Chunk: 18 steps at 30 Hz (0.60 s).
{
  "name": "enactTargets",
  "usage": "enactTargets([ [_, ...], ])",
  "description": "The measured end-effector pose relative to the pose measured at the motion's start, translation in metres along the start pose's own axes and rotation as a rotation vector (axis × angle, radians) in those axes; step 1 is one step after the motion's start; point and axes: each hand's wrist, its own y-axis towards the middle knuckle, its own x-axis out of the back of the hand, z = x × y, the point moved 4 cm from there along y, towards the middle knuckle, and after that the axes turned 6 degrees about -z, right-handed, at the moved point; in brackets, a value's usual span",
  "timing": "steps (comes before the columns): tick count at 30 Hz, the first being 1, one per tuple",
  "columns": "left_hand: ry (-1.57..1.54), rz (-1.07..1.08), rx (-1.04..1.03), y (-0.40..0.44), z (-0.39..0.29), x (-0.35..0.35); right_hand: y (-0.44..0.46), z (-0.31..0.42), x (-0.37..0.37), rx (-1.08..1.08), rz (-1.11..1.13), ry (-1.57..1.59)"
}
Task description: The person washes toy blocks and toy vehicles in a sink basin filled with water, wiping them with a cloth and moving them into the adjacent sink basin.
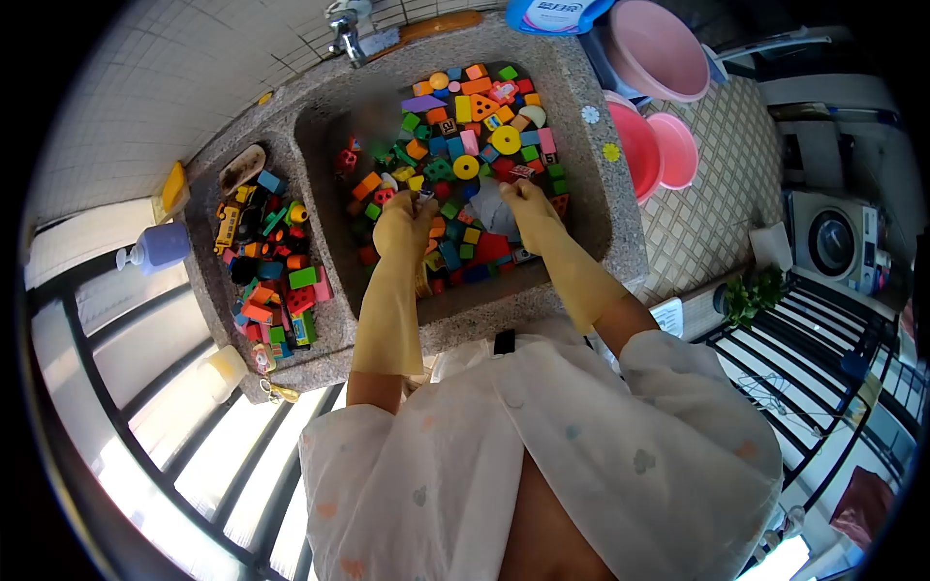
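Both hands wear long yellowish rubber gloves and reach into a stone sink basin [312, 208] full of colourful toy blocks. My left hand [399, 221] is closed at the left of the blocks, with a small dark-and-white piece at its fingertips, too small to name. Over on the right, my right hand [529, 205] is closed at the edge of a pale grey cloth [494, 213], which lies spread over some blocks. Just above that hand is a red block with white marks [521, 172]. Yellow discs [506, 139] and an orange triangle block [483, 107] lie farther back.
The smaller left basin holds toys, including a yellow toy vehicle [228, 225] and a green block [302, 278]. A faucet [346, 34] stands behind. Around the sink are a blue bottle [557, 15], a purple soap bottle [160, 247], pink basins [659, 48] and black railings [116, 407].
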Motion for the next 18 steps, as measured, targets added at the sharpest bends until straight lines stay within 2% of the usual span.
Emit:
enactTargets([
  [1, 0.006, 0.011, -0.002, 0.003, -0.003, -0.009, -0.009, 0.000, 0.005, -0.072, 0.045, -0.028],
  [3, -0.543, 0.214, 0.176, 0.014, -0.006, -0.030, -0.008, -0.012, 0.001, -0.141, 0.107, -0.050],
  [4, -0.783, 0.258, 0.322, 0.012, -0.020, -0.037, 0.000, -0.027, -0.003, -0.171, 0.066, 0.092],
  [5, -0.782, 0.251, 0.325, 0.008, -0.032, -0.036, 0.009, -0.041, -0.004, -0.199, 0.021, 0.229],
  [6, -1.000, 0.349, 0.373, 0.004, -0.045, -0.038, 0.010, -0.039, -0.003, -0.195, 0.029, 0.226],
  [7, -1.219, 0.445, 0.419, 0.000, -0.053, -0.039, 0.010, -0.038, -0.001, -0.229, -0.037, 0.379],
  [8, -1.490, 0.719, 0.287, 0.006, -0.035, -0.048, 0.007, -0.037, 0.000, -0.266, -0.099, 0.531],
  [11, -1.467, 0.551, 0.366, -0.021, -0.085, -0.021, -0.002, -0.016, 0.012, -0.311, -0.044, 0.572],
  [12, -1.489, 0.575, 0.339, -0.016, -0.069, -0.027, 0.002, -0.015, 0.014, -0.191, -0.013, 0.463],
  [13, -1.498, 0.553, 0.330, -0.015, -0.067, -0.023, 0.006, -0.014, 0.020, -0.181, 0.003, 0.451],
  [15, -1.391, 0.400, 0.470, -0.018, -0.055, -0.020, 0.007, 0.008, 0.021, 0.406, 0.102, -0.277],
  [16, -1.343, 0.282, 0.475, -0.022, -0.061, -0.015, -0.002, 0.026, 0.021, 0.455, 0.097, -0.311],
  [17, -0.817, 0.201, 0.003, -0.015, -0.047, -0.018, -0.011, 0.041, 0.021, 0.537, 0.072, -0.320],
  [18, -1.050, 0.140, 0.125, -0.006, -0.023, -0.026, -0.008, 0.051, 0.013, 0.537, 0.093, -0.252],
])
